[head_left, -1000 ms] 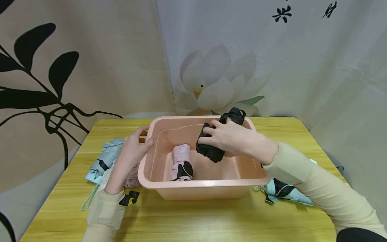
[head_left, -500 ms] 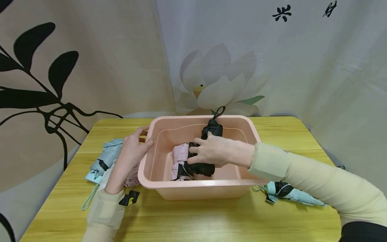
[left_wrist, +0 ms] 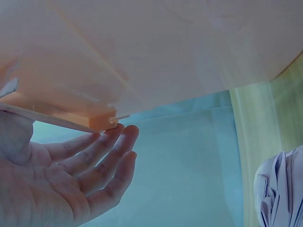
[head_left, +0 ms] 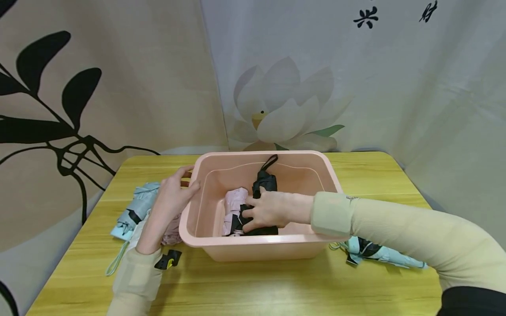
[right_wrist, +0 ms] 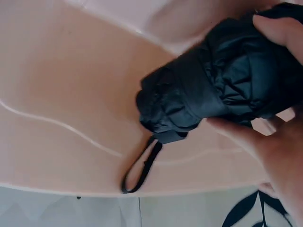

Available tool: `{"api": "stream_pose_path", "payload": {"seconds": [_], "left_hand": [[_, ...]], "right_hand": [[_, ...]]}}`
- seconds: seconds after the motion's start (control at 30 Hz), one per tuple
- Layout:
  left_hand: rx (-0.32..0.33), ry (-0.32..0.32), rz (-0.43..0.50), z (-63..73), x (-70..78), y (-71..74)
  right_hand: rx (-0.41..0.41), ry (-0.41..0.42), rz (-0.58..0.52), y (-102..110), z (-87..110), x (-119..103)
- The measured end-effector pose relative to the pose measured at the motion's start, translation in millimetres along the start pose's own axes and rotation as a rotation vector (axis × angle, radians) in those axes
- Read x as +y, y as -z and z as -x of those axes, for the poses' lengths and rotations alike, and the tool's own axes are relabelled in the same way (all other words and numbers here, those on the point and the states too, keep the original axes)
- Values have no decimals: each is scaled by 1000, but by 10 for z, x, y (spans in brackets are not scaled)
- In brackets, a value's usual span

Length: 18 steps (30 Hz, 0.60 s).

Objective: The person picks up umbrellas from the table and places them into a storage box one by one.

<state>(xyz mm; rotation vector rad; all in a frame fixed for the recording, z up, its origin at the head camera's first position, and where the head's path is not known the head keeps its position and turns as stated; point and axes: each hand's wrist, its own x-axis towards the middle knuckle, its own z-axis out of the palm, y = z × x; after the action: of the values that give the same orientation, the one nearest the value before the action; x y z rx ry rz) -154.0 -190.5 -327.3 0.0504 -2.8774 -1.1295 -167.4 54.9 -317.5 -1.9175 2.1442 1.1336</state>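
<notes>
the left hand [head_left: 172, 193] gripped the tub [head_left: 300, 239], the right hand [head_left: 268, 211] a black umbrella [head_left: 265, 181] inside beside a pink umbrella [head_left: 236, 202], blue umbrellas [head_left: 393, 256] still outside, frame left and lower right.

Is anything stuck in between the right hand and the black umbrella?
No, nothing I can see. The right hand already grips the black umbrella inside the tub. The pink umbrella lies beside it, not between.
</notes>
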Motion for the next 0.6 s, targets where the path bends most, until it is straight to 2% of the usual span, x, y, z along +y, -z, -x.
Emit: {"api": "stream_pose_path", "payload": {"seconds": [0.07, 0.17, 0.33, 0.6], "left_hand": [[-1, 0, 3, 1, -1, 2], [-5, 6, 8, 2, -1, 2], [-6, 7, 6, -1, -1, 0], [-11, 10, 18, 3, 3, 7]], "right_hand": [[5, 17, 27, -44, -41, -29], [-29, 40, 50, -103, -103, -70], [-78, 73, 9, -179, -180, -94], [-11, 84, 7, -235, -176, -76]]}}
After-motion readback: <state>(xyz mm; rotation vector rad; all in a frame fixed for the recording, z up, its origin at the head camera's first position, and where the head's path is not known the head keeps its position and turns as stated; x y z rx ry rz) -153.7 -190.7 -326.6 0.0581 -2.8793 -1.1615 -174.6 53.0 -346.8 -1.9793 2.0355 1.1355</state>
